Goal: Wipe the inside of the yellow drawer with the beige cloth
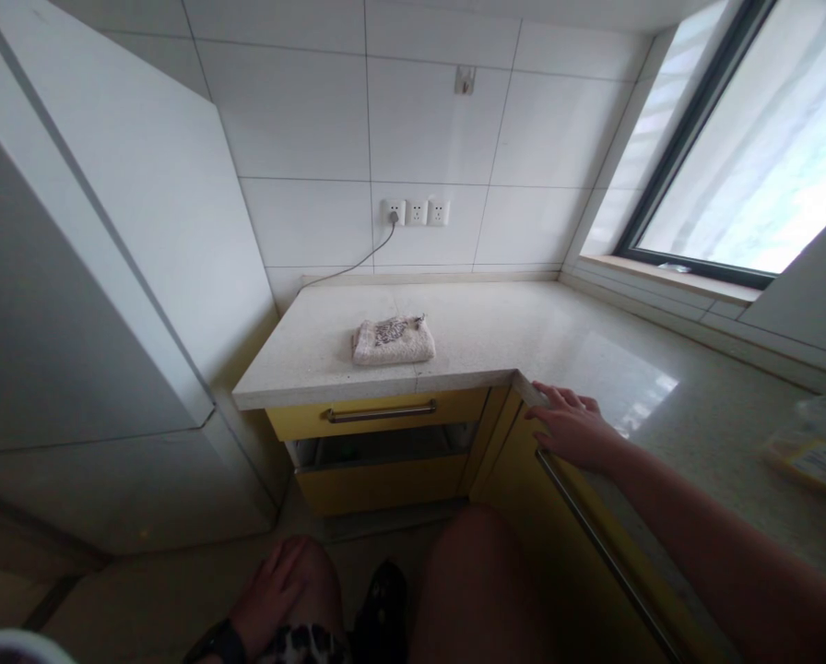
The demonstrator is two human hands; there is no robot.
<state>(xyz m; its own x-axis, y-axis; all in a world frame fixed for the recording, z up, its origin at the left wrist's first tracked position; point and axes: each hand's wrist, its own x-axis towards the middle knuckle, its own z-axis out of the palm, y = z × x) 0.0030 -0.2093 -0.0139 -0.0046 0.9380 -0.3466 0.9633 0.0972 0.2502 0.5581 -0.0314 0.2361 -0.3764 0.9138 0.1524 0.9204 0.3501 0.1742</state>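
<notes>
My left hand (271,588) lies flat on my left knee, fingers stretched out, with a dark band around the wrist. At the inner corner of the counter, my right hand (571,424) rests over the edge, its fingers spread and holding nothing. Just below it runs the long metal handle (593,535) of a yellow cabinet. A folded cloth (394,341), pale with a dark patterned patch, sits on the countertop (468,323). Beneath the counter, the lower yellow drawer (385,484) is pulled out a little; its dim inside is hard to make out. The upper drawer (378,412) is closed.
A tall white fridge (157,184) stands on the left. Three wall sockets (417,213) are behind the counter, one with a plug and cord. A clear plastic package (818,452) lies on the right counter, below a window (751,166). Cabinets border my legs.
</notes>
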